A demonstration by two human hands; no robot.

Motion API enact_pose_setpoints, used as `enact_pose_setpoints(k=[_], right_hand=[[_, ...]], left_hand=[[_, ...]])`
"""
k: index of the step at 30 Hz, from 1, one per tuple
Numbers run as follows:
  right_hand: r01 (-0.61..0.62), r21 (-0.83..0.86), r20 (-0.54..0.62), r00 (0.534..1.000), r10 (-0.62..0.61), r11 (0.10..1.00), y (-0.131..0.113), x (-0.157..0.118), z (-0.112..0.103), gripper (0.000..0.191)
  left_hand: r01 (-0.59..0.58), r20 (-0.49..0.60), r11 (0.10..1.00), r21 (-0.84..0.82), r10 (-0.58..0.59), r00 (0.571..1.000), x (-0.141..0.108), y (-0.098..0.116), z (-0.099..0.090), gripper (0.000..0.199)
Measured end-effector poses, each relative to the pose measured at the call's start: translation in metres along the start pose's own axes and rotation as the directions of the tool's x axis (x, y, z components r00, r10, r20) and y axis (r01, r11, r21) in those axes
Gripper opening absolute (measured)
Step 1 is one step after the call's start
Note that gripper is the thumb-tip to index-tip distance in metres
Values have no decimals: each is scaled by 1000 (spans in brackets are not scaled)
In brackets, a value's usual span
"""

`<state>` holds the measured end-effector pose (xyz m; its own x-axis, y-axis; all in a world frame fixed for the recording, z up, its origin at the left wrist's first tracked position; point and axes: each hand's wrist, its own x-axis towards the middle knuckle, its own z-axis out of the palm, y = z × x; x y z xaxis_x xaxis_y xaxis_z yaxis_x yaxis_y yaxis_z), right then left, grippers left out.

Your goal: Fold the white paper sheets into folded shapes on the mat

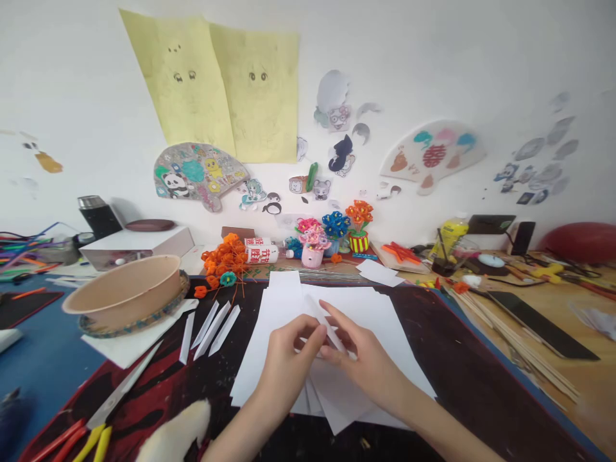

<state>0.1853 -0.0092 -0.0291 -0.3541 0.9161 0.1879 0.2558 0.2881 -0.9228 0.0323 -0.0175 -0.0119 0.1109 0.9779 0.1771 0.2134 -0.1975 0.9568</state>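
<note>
From where I stand, a pale basin (122,289) at the far left sits on a patterned ring (132,326), which probably steadies its base, with white paper partly beneath. Nearer the person, the scissors (115,396) lie with their red and yellow handles toward the body, easy to pick up. Several folded paper strips (212,330) rest side by side on the dark mat (163,385), set apart from the loose sheets, which seems to keep their creases from being disturbed. Orange flowers (226,256) are bunched behind them, back from the working space.

In the middle, the left hand (289,350) is partly curled, thumb and fingers close together at a narrow folded paper (328,326). The right hand (366,359) is looser, its forefinger reaching up along the far side, the other fingers bent near the lower end. That paper is between both hands, tilted above the white sheets (385,327), perhaps so the fingers can get at both sides of the fold.

At the right, thin sticks (520,343) lie lengthwise beside the mat, near a dark flat slab (543,324) on the wooden surface (572,375), leaving the right forearm room.
</note>
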Motion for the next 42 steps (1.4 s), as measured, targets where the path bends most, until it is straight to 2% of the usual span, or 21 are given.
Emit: enact_pose_setpoints(k=[5,8,12,15,23,30,34,38,42], right_hand=[[146,55,56,987,-149,988,6,-5,3,45],[226,43,58,972,-228,973,4,-7,5,43],[272,33,67,960,-273,962,0,-9,7,44],[235,61,75,968,-239,970,-2,-12,6,44],[-2,217,116,993,-24,976,-3,-20,2,48],[3,272,130,991,-40,962,2,-16,0,45],[4,259,165,985,-49,966,-4,-10,-8,43],[-42,244,218,976,-13,969,-11,-7,-16,44],[-80,347,265,964,-16,934,-13,-8,-19,42]], left_hand=[[26,-4,999,-29,-26,1000,3,-7,0,23],[22,-12,997,-70,-23,1000,3,-8,1,30],[55,-7,992,-116,-56,998,3,-4,1,35],[52,16,992,-119,-51,999,2,-3,0,34],[-43,46,997,-58,46,998,0,-8,-1,30],[-110,24,988,110,108,994,-1,-5,-3,33],[-130,39,973,188,125,991,-3,-3,-6,36],[-158,95,976,149,145,985,-4,-1,-7,43],[-171,113,983,71,162,980,-4,-1,-7,45]])
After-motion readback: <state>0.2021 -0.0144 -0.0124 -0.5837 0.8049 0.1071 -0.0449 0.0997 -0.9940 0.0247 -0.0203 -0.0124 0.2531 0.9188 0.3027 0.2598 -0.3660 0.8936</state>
